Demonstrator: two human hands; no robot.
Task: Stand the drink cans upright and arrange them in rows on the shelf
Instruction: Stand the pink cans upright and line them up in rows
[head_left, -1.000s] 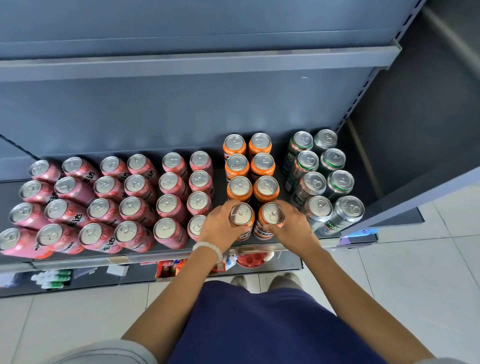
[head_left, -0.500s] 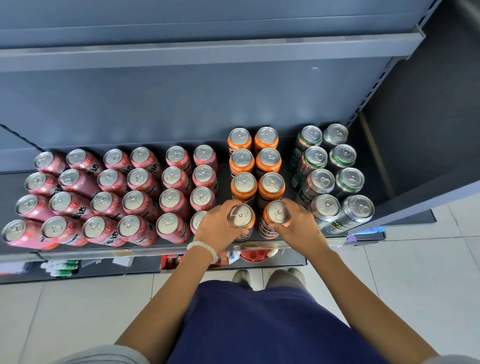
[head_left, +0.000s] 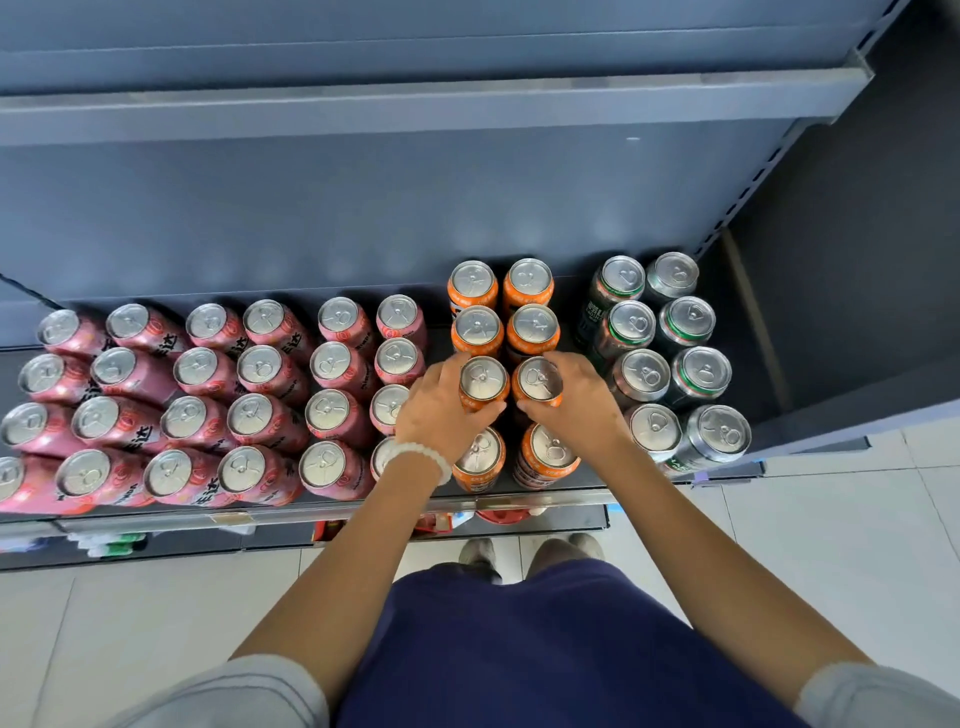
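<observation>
Cans here look rigid, smooth and probably slippery, so we judge the side walls the place to grip. Our left hand (head_left: 439, 415) wraps one orange can (head_left: 483, 382); just right of it, our right hand (head_left: 576, 410) wraps its neighbour (head_left: 537, 380), both upright on the shelf (head_left: 519, 501).

Bright even light, glinting can tops (head_left: 642, 374), wide-angle bending at edges.
</observation>
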